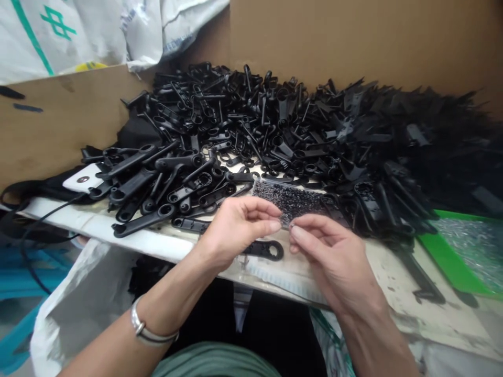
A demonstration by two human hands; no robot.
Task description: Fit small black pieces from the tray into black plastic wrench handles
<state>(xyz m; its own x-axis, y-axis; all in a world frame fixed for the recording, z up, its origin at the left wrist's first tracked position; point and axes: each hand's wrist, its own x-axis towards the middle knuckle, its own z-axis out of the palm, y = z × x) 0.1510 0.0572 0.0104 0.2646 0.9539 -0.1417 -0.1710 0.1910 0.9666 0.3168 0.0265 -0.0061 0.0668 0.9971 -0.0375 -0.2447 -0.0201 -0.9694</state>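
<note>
My left hand (244, 222) and my right hand (328, 243) hover close together over the table's front part, fingertips pinched and facing each other across a small gap. Something tiny may sit between the right thumb and finger; it is too small to name. Whether the left pinch holds anything is hidden. Just behind the hands lies a shallow clear tray (288, 196) full of small dark pieces. Below the left hand, a black plastic arm with a ring-shaped end (271, 250) rests on the table.
A big heap of black plastic arms (236, 104) covers the back, with more arms at left (145, 183). On the right is a green tray (451, 262) of small shiny pieces. Cardboard walls (353, 42) stand behind. A white device (83, 179) with a cable lies left.
</note>
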